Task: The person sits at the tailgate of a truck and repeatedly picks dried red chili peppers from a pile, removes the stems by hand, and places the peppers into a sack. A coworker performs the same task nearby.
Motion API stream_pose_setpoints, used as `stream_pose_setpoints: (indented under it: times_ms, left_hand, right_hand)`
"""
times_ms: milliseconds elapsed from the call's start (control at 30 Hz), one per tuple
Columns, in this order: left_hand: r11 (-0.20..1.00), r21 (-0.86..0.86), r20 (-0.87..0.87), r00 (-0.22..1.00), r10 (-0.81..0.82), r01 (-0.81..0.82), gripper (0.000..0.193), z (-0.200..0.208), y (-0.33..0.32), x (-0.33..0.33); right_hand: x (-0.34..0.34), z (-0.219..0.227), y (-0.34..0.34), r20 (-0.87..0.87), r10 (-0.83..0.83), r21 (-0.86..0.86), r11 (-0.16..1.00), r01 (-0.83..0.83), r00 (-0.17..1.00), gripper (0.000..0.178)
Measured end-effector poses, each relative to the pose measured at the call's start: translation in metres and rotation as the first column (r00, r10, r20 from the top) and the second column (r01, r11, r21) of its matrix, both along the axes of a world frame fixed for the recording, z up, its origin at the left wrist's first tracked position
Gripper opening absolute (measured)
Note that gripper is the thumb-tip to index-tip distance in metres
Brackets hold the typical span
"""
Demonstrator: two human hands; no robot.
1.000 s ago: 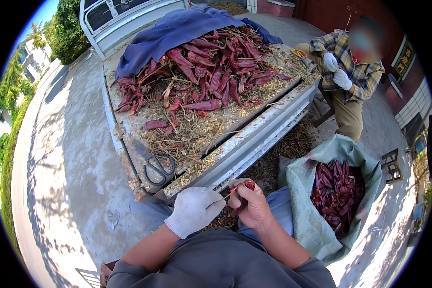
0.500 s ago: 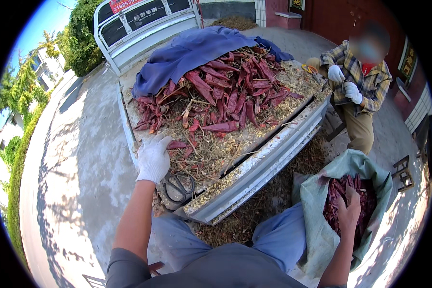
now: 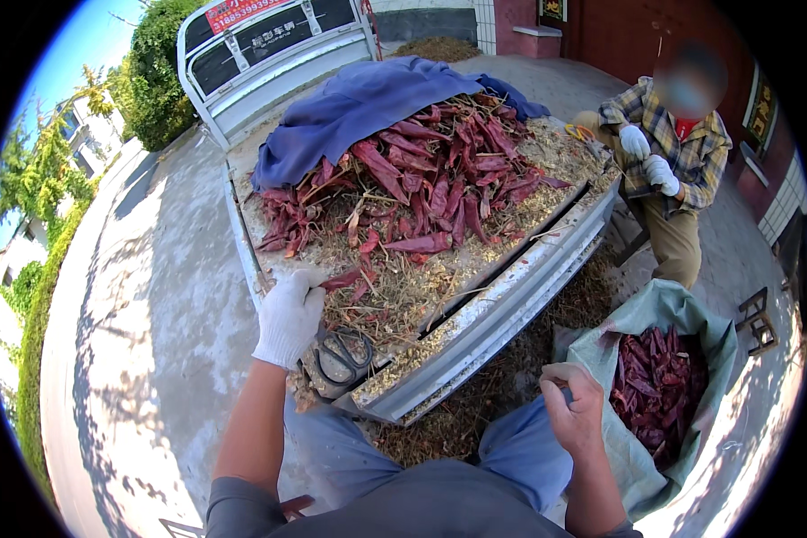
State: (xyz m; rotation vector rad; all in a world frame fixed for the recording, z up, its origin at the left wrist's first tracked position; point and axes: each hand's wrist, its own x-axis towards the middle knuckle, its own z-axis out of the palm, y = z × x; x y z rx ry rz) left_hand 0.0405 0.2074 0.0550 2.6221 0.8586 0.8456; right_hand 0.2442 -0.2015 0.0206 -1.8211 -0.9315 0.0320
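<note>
My left hand (image 3: 289, 318), in a white knit glove, is at the near left corner of a truck bed. Its thumb and fingers close on the end of a dried red chili pepper (image 3: 342, 280) lying on the bed. My right hand (image 3: 576, 405) is bare and hangs above my right knee, left of the sack. Its fingers are loosely curled, with a gap to the thumb and no pepper visible in it. A heap of dried red chilies (image 3: 421, 175) with stalks covers the middle of the bed, partly under a blue cloth (image 3: 359, 112).
Black-handled scissors (image 3: 342, 357) lie beside my left wrist. A pale green sack (image 3: 592, 345) of dark red chilies stands at my right. Beyond it sits a co-worker (image 3: 668, 170) in white gloves. The tailgate edge (image 3: 511, 314) runs before my knees; plant debris covers the ground below.
My right hand has come out of the sack and moved left over my knee. My left hand's fingers have closed in on the chili pepper beside them.
</note>
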Motion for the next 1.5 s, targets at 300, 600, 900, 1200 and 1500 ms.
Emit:
stream_pose_setpoints:
  times_ms: [300, 600, 900, 1200, 1500]
  left_hand:
    - [0.840, -0.241, -0.071, 0.855, -0.514, 0.485, 0.029, 0.024, -0.154, 0.007]
    - [0.777, -0.372, 0.028, 0.842, -0.538, 0.508, 0.030, -0.007, -0.154, -0.005]
    - [0.737, -0.354, -0.102, 0.760, -0.642, 0.576, 0.019, 0.000, -0.155, 0.002]
    - [0.190, -0.918, 0.333, 0.936, -0.113, 0.349, 0.009, -0.032, -0.180, -0.011]
    - [-0.252, -0.749, 0.548, 0.786, 0.286, 0.613, 0.017, -0.057, -0.197, -0.015]
  right_hand:
    - [-0.037, -0.001, 0.104, 0.272, 0.452, -0.228, 0.888, -0.400, 0.849, 0.030]
    - [-0.040, -0.028, 0.086, 0.168, 0.498, -0.099, 0.867, -0.488, 0.851, 0.016]
    - [-0.032, 0.005, 0.083, 0.076, 0.653, -0.381, 0.717, -0.584, 0.753, 0.027]
    - [-0.037, -0.023, 0.095, 0.329, 0.615, -0.126, 0.781, -0.612, 0.717, 0.028]
    - [-0.042, -0.036, 0.092, 0.353, 0.516, 0.061, 0.819, -0.570, 0.780, 0.022]
